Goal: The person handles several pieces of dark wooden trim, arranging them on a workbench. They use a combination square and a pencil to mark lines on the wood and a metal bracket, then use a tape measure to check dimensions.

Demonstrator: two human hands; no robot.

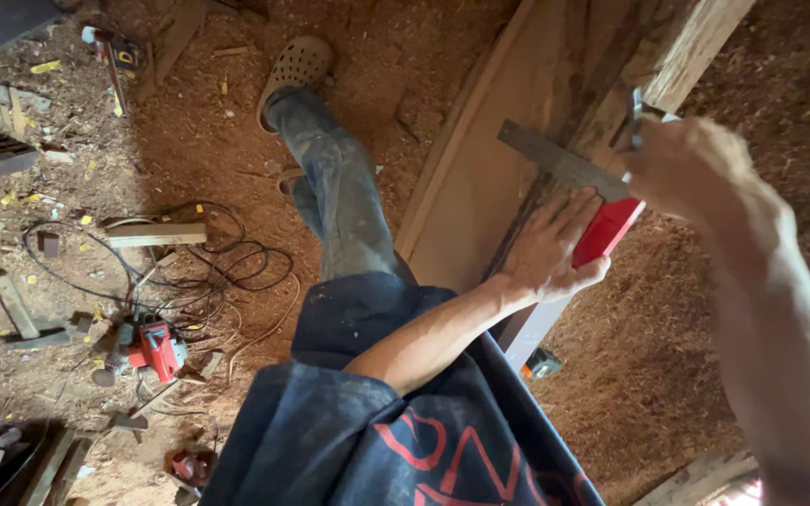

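Note:
My left hand (547, 245) presses a try square against a wooden plank (466, 192); its red stock (608, 230) sits under my fingers and its steel blade (555, 161) lies across the wood. My right hand (696, 169) is closed around a thin pencil-like marker (637, 117) whose tip touches the wood just beyond the blade's far end. A rougher beam (686, 52) lies alongside the plank.
Sawdust covers the floor. At the left lie a red power tool (157, 349), tangled cables (208, 262), wood offcuts (157, 234) and scraps. My leg in jeans (339, 187) and a sandal (294, 67) stand beside the plank.

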